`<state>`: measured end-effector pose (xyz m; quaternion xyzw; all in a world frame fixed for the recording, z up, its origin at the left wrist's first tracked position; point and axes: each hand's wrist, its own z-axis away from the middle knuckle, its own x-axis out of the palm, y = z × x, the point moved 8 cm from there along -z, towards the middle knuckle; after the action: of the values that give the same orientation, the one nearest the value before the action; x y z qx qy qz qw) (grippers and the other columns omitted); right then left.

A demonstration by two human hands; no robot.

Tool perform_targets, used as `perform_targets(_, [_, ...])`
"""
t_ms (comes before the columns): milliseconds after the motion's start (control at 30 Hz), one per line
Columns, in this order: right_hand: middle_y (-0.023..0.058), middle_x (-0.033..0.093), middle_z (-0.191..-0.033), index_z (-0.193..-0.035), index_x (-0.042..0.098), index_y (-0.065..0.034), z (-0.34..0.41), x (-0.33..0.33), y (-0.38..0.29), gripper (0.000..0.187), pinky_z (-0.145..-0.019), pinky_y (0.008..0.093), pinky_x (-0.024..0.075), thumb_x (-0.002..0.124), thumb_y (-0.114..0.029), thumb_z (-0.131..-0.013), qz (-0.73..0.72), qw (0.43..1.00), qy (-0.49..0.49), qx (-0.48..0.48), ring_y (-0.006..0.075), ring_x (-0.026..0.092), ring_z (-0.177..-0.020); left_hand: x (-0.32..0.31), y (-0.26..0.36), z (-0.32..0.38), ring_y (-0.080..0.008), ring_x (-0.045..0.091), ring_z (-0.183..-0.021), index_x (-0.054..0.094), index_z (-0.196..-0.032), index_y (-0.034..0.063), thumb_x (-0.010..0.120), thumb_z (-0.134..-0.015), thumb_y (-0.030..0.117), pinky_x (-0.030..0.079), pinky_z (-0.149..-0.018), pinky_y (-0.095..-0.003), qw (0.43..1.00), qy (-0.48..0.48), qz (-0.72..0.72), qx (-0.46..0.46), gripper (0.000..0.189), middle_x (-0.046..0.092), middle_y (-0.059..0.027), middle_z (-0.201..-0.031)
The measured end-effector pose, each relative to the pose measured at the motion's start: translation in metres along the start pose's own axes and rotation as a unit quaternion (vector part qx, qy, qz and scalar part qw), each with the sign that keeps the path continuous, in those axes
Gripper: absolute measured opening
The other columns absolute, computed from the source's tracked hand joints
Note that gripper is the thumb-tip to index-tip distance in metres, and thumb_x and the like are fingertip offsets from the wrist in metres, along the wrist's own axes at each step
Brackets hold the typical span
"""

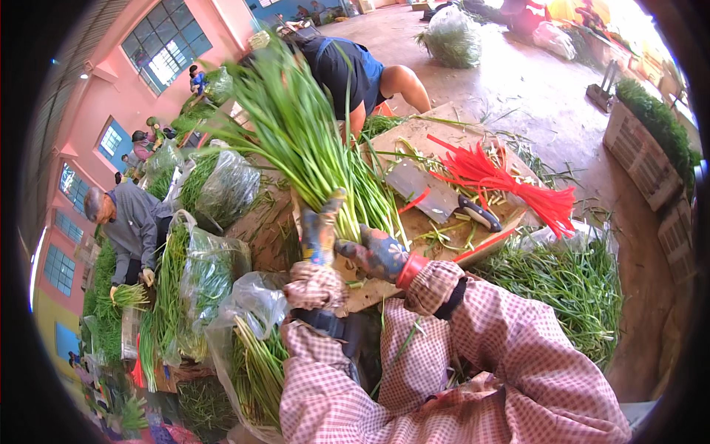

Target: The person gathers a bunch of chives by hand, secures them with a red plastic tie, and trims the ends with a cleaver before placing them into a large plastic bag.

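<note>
My left hand (321,230), in a patterned work glove, is closed around the stem ends of a large bundle of long green leafy stalks (299,127). The leaves fan up and away from me, partly blurred. My right hand (377,250), gloved too, has its fingers at the base of the stalks; whether they grip is not clear. Beyond my right hand a cleaver (421,191) with a dark handle lies on a worn board (444,133), beside a bunch of red ties (516,188). Cut stem pieces are scattered around them.
An open plastic bag of stalks (258,361) stands at my left, with more filled bags (205,272) behind. Green trimmings (560,288) are heaped at right. A person in dark clothes (355,72) bends beyond the board; another in grey (133,222) works at left.
</note>
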<state>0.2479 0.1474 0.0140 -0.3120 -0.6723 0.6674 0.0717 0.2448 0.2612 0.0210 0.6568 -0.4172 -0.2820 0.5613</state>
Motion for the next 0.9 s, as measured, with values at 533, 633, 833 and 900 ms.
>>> perform_targets(533, [0.0128,0.058,-0.060,-0.082,0.062,-0.0061,0.037,-0.039,0.065,0.022,-0.055,0.0362,0.0471,0.055,-0.027,-0.081,0.083,0.996,0.027,0.002,0.0272,0.059,-0.057,-0.069,-0.139,0.007,-0.0148,0.060,-0.075,0.006,-0.139,0.0173,0.069,-0.072,0.011,0.050,-0.065,-0.0274,0.970,0.189,-0.131,-0.084,0.092,0.056,-0.0154,-0.104])
perform_targets(633, [0.0161,0.058,-0.065,-0.081,0.060,-0.0049,0.031,-0.091,0.094,0.028,-0.057,0.0388,0.0457,0.054,-0.032,-0.081,0.132,0.979,0.149,0.046,0.0302,0.059,-0.062,-0.040,-0.125,0.014,-0.0110,0.056,-0.062,0.009,-0.139,0.0138,0.068,-0.074,0.021,0.047,-0.056,-0.0238,0.975,0.190,-0.108,-0.040,0.088,0.056,-0.0122,-0.102])
perform_targets(833, [0.0191,0.061,-0.076,-0.081,0.059,-0.0003,-0.013,-0.082,0.120,0.051,-0.066,0.0410,0.0456,0.056,-0.051,-0.075,0.280,0.945,0.065,0.157,0.0333,0.060,-0.073,-0.030,-0.103,0.052,-0.0306,0.045,-0.110,0.006,-0.138,0.0091,0.068,-0.070,0.040,0.037,-0.090,-0.0360,0.938,0.191,-0.288,-0.018,0.097,0.040,-0.0233,-0.125])
perform_targets(900, [0.0194,0.062,-0.082,-0.085,0.058,-0.0004,-0.023,-0.061,0.124,0.049,-0.067,0.0418,0.0464,0.055,-0.048,-0.075,0.299,0.935,-0.012,0.192,0.0360,0.059,-0.075,-0.024,-0.110,0.049,-0.0347,0.041,-0.115,0.004,-0.138,0.0059,0.071,-0.067,0.042,0.033,-0.095,-0.0377,0.921,0.170,-0.340,-0.087,0.104,0.035,-0.0257,-0.128])
